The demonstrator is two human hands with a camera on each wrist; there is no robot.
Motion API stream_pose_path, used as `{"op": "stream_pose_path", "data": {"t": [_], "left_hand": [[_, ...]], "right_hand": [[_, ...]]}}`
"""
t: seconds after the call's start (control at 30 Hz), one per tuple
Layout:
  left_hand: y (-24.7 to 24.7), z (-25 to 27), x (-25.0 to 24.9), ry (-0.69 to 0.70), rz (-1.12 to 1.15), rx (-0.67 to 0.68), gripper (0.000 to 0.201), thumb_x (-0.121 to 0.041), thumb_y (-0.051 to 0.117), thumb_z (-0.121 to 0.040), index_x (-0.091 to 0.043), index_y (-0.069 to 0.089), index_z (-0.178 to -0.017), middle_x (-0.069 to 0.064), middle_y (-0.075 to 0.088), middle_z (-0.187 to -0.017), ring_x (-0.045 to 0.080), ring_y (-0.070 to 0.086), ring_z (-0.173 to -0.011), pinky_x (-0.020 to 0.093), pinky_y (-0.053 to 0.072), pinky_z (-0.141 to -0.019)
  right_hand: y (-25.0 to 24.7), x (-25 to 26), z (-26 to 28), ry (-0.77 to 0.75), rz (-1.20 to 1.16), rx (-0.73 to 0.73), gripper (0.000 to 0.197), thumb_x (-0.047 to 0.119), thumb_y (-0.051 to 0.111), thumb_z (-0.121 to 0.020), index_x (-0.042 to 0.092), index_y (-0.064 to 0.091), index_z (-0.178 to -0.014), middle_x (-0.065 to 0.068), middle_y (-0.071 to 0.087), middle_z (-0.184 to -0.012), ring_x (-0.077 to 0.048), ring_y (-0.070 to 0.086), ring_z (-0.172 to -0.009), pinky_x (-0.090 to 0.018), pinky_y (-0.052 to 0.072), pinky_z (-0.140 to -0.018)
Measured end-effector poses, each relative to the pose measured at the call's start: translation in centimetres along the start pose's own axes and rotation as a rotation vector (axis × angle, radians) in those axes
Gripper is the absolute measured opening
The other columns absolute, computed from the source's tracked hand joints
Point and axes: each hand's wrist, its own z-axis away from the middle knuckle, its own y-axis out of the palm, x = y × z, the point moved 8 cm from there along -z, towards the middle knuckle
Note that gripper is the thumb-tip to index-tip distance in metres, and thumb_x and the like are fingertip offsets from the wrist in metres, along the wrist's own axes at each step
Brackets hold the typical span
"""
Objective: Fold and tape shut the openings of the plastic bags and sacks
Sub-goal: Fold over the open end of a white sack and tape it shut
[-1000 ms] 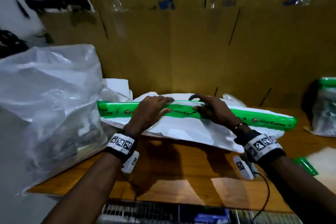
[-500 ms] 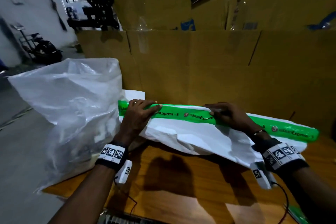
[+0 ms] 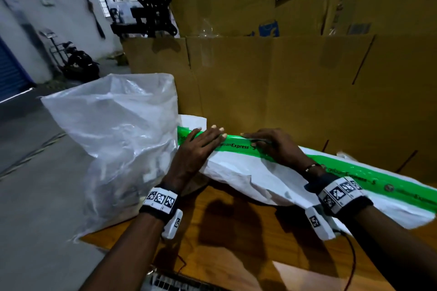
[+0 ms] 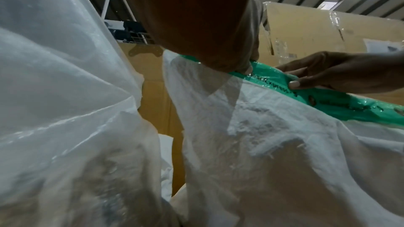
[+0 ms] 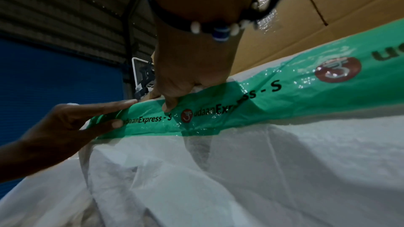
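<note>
A white woven sack (image 3: 248,172) lies on the wooden table (image 3: 236,250), its folded top sealed by a long strip of green printed tape (image 3: 343,168). My left hand (image 3: 208,137) lies flat near the tape's left end, straight fingers pressing on it. Just to its right, my right hand (image 3: 260,140) presses the tape with fingers stretched leftward. In the right wrist view the right hand (image 5: 167,106) pushes a fingertip onto the green tape (image 5: 284,92), and the left hand (image 5: 109,118) rests on the strip's end. The left wrist view shows the left hand (image 4: 244,68) touching the tape (image 4: 328,106).
A big clear plastic bag (image 3: 113,139), full and crumpled, stands at the table's left edge beside the sack. A wall of cardboard boxes (image 3: 272,82) rises right behind the sack. Grey floor (image 3: 35,196) drops away to the left.
My right hand has slid left along the tape, closing in on the left hand, which stays near the tape's left end. The head view has tilted up and left.
</note>
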Motion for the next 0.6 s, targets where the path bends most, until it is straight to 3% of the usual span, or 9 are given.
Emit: {"op": "stream_pose_path", "data": {"t": [0.07, 0.2, 0.33, 0.47, 0.53, 0.6], "left_hand": [[-0.3, 1.2, 0.6, -0.036, -0.002, -0.011, 0.045, -0.007, 0.037, -0.110, -0.013, 0.052, -0.153, 0.004, 0.044, -0.162, 0.023, 0.038, -0.152, 0.043, 0.031, -0.122], [-0.6, 2.8, 1.6, -0.073, 0.044, -0.027, 0.044, -0.007, 0.035, -0.111, -0.012, 0.053, -0.151, 0.006, 0.045, -0.162, 0.025, 0.037, -0.153, 0.045, 0.034, -0.123], [-2.5, 2.0, 2.2, -0.187, 0.069, -0.165, 0.034, -0.008, 0.046, -0.109, -0.004, 0.067, -0.136, 0.013, 0.057, -0.150, 0.032, 0.052, -0.142, 0.048, 0.047, -0.114], [-4.7, 2.1, 5.7, -0.587, 0.236, -0.353, 0.037, -0.009, 0.065, -0.101, -0.006, 0.062, -0.138, 0.009, 0.059, -0.147, 0.024, 0.051, -0.138, 0.038, 0.041, -0.118], [-4.3, 3.1, 7.2, -0.763, 0.400, -0.437, 0.033, -0.005, 0.067, -0.099, -0.011, 0.063, -0.132, 0.007, 0.062, -0.137, 0.021, 0.060, -0.127, 0.042, 0.052, -0.107], [-3.5, 3.8, 7.5, -0.856, 0.579, -0.471, 0.024, -0.005, 0.065, -0.100, -0.018, 0.065, -0.121, 0.005, 0.068, -0.121, 0.018, 0.069, -0.108, 0.047, 0.060, -0.090]], "right_hand": [[-0.5, 0.0, -0.2, 0.011, 0.025, -0.007, 0.045, 0.021, 0.067, -0.102, 0.052, 0.063, -0.136, 0.017, 0.071, -0.105, -0.007, 0.065, -0.082, -0.043, 0.052, -0.064], [-0.5, -0.4, -0.1, 0.025, 0.026, 0.029, 0.043, 0.021, 0.067, -0.102, 0.049, 0.067, -0.134, 0.019, 0.070, -0.105, -0.003, 0.064, -0.082, -0.023, 0.044, -0.062], [0.3, -0.8, -0.3, 0.061, 0.009, 0.018, 0.043, 0.025, 0.066, -0.102, 0.054, 0.065, -0.133, 0.017, 0.072, -0.106, -0.006, 0.065, -0.081, -0.036, 0.051, -0.067], [0.2, -1.5, -0.1, 0.068, -0.053, -0.006, 0.044, 0.021, 0.067, -0.102, 0.054, 0.066, -0.130, 0.014, 0.073, -0.106, -0.009, 0.067, -0.082, -0.042, 0.054, -0.068], [-0.2, -1.8, 0.0, 0.084, -0.072, -0.021, 0.042, 0.020, 0.067, -0.103, 0.053, 0.068, -0.129, 0.014, 0.074, -0.107, -0.011, 0.069, -0.087, -0.041, 0.055, -0.069], [-0.3, -1.9, 0.1, 0.093, -0.084, -0.015, 0.040, 0.021, 0.067, -0.103, 0.052, 0.069, -0.129, 0.012, 0.074, -0.110, -0.014, 0.070, -0.090, -0.042, 0.056, -0.069]]}}
